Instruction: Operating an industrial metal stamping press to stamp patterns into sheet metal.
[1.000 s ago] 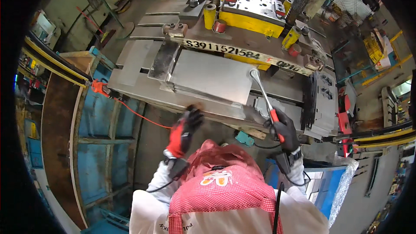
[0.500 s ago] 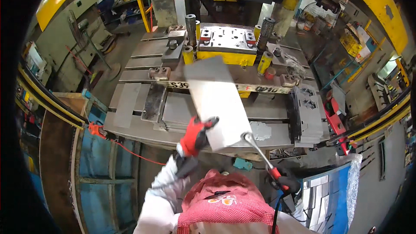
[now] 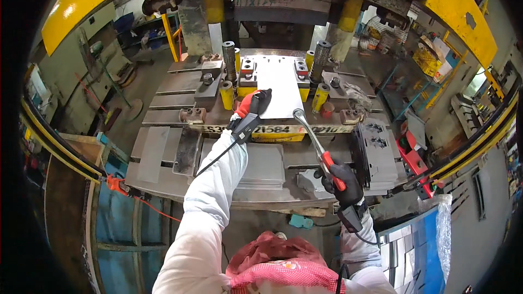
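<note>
My left hand, in a red and black glove, grips the near left edge of a flat bright metal sheet. The sheet's far part lies over the press die, between its red-marked blocks, and its near end sticks out toward me. In a black glove, my right hand is closed round the red handle of a long metal tool. That tool's round head meets the sheet's near right corner. Wrist boxes with cables sit on both forearms.
Guide posts and yellow cylinders flank the die. On the near ledge lie a stack of plain sheets and a stack of cut-out plates. Overhead spans the yellow press frame. A blue rack stands at left.
Both hands have moved forward, carrying the sheet away from me onto the die. The tool's head has stayed at the sheet's near right corner.
</note>
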`<control>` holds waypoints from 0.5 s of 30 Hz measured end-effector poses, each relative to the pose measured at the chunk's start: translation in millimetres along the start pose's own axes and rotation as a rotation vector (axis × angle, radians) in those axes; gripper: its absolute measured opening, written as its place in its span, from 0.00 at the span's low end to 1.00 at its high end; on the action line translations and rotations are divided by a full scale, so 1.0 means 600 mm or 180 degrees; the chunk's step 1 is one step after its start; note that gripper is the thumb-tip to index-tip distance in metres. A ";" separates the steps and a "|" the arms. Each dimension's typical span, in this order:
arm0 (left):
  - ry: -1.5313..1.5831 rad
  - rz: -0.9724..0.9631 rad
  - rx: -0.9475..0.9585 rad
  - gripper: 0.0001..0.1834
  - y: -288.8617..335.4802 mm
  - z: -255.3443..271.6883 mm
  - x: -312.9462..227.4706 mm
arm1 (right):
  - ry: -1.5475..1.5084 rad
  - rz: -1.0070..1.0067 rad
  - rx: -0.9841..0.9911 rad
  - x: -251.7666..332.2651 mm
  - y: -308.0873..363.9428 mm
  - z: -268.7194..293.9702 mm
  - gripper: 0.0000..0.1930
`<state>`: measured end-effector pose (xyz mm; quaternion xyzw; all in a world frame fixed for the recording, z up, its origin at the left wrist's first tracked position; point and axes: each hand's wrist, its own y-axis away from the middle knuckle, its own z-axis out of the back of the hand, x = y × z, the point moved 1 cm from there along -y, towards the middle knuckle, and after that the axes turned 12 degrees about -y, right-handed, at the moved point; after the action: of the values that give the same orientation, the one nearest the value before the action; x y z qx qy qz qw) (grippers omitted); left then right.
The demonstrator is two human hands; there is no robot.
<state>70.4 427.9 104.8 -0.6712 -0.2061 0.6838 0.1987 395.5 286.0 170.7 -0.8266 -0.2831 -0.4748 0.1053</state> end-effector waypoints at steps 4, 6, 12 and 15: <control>0.0951 0.1258 -0.0736 0.21 0.013 -0.029 -0.038 | -0.0022 -0.0040 0.0016 -0.008 -0.008 -0.007 0.31; 0.1686 0.1500 -0.0963 0.20 0.037 -0.049 -0.035 | -0.0038 -0.0036 -0.0032 -0.013 -0.008 -0.007 0.31; 0.1311 0.1739 -0.0436 0.20 0.066 -0.092 -0.092 | -0.0053 0.0066 -0.0196 -0.018 -0.006 0.000 0.30; 0.0163 0.1063 -0.0580 0.19 0.101 0.035 0.061 | -0.0008 -0.0015 0.0097 -0.028 -0.014 -0.056 0.29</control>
<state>48.9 397.2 41.3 -0.7285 -0.1477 0.6684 0.0261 360.0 272.2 173.5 -0.8249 -0.2924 -0.4696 0.1163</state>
